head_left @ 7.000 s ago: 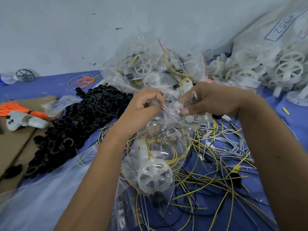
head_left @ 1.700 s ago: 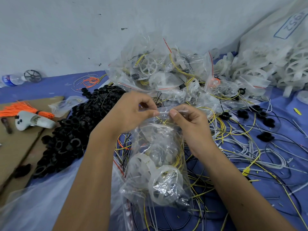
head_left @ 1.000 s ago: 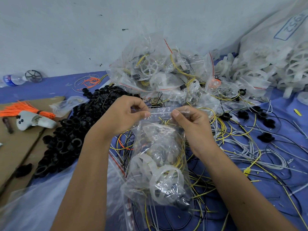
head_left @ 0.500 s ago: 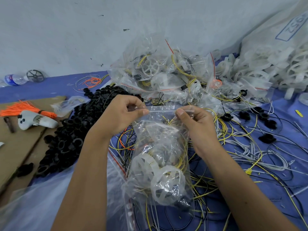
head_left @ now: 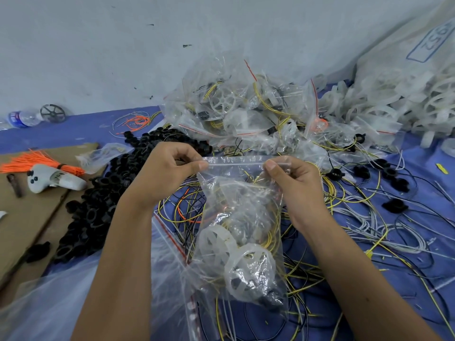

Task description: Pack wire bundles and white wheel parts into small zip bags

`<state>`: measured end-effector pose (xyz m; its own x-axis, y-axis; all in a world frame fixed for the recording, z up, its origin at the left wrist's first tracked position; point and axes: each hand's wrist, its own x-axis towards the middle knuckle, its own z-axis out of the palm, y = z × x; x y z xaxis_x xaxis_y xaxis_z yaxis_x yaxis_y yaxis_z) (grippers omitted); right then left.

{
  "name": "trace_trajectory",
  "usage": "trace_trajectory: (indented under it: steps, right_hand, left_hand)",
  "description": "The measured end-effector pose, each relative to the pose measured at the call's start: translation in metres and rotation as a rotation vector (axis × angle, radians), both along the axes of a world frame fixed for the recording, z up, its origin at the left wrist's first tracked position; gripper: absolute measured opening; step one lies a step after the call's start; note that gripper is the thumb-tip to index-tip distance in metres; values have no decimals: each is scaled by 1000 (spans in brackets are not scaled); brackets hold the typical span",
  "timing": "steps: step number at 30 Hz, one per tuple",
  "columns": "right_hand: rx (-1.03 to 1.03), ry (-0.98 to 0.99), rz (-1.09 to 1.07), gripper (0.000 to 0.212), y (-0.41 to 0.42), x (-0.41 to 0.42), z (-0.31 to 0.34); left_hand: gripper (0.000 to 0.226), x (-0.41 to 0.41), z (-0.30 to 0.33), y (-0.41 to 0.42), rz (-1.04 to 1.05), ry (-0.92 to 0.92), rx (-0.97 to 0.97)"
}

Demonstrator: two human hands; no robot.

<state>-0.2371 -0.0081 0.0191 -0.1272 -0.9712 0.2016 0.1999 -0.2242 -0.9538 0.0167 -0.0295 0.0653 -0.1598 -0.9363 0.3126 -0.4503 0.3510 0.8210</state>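
A clear zip bag point(head_left: 242, 210) hangs upright between my hands over the blue cloth. My left hand point(head_left: 167, 173) pinches the left end of its zip strip and my right hand point(head_left: 295, 178) pinches the right end, with the strip stretched flat between them. Inside the bag lie white wheel parts point(head_left: 248, 269) at the bottom and coiled yellow and white wires above them. Loose yellow, black and white wires point(head_left: 364, 217) are spread on the cloth to the right.
A heap of filled zip bags point(head_left: 246, 114) sits behind my hands. Black rings point(head_left: 103, 198) are piled at left beside cardboard point(head_left: 27, 217) with orange ties and a white controller point(head_left: 54, 180). White wheel parts point(head_left: 394, 104) fill the back right. Empty bags point(head_left: 172, 279) lie below.
My hands have drawn apart along the top of the bag, the right sliding rightward, so the zip strip now lies stretched flat between them.
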Motion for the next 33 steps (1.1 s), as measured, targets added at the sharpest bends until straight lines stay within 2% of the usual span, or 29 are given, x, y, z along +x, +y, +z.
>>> trace_trajectory:
  steps: [4, 8, 9, 11, 14, 16, 18, 21, 22, 24, 26, 28, 30, 31, 32, 33]
  right_hand:
    - [10, -34, -37, 6, -1, -2, 0]
    - [-3, 9, -15, 10, 2, -2, 3]
    - [-8, 57, 14, 11, 3, -4, 5]
    - [-23, 295, 173, 13, 6, -10, 12]
    - [24, 639, 520, 59, 13, -12, 19]
    - [-20, 760, 614, 75, 19, -3, 20]
    - [-51, 690, 597, 63, 21, 4, 20]
    - [-31, 442, 464, 29, 16, 3, 27]
    - [-18, 371, 390, 24, 13, 2, 32]
    - [-1, 245, 277, 28, -2, 2, 49]
    - [2, 127, 149, 21, -35, 4, 73]
    - [13, 9, -58, 11, -87, 3, 105]
    - [34, -86, -137, 10, -140, 3, 137]
    - [66, -54, -128, 25, -166, 4, 149]
    - [119, 83, -145, 49, -187, 5, 153]
    - [170, 363, -237, 72, -205, 5, 151]
  left_hand:
    - [10, -2, -3, 0, -11, 116, 45]
    - [12, -3, -6, -2, 3, 137, 45]
    - [11, -3, -6, -2, 23, 139, 42]
    - [10, -4, -6, -3, 83, 138, 50]
    - [18, -7, -5, -3, 110, 107, 127]
    - [20, -14, -4, -2, 98, 71, 150]
    - [19, -25, -2, -2, 98, 53, 145]
    - [17, -38, 8, -3, 147, 129, 111]
    - [16, -42, 15, -5, 152, 170, 106]
    - [16, -47, 37, -13, 134, 177, 119]
    - [21, -52, 62, -32, 162, 47, 36]
    - [34, -60, 89, -57, 272, -157, -214]
    - [47, -73, 109, -87, 363, -351, -450]
    - [50, -81, 115, -107, 361, -436, -482]
    - [51, -88, 117, -127, 331, -530, -460]
    - [51, -96, 117, -148, 293, -647, -409]
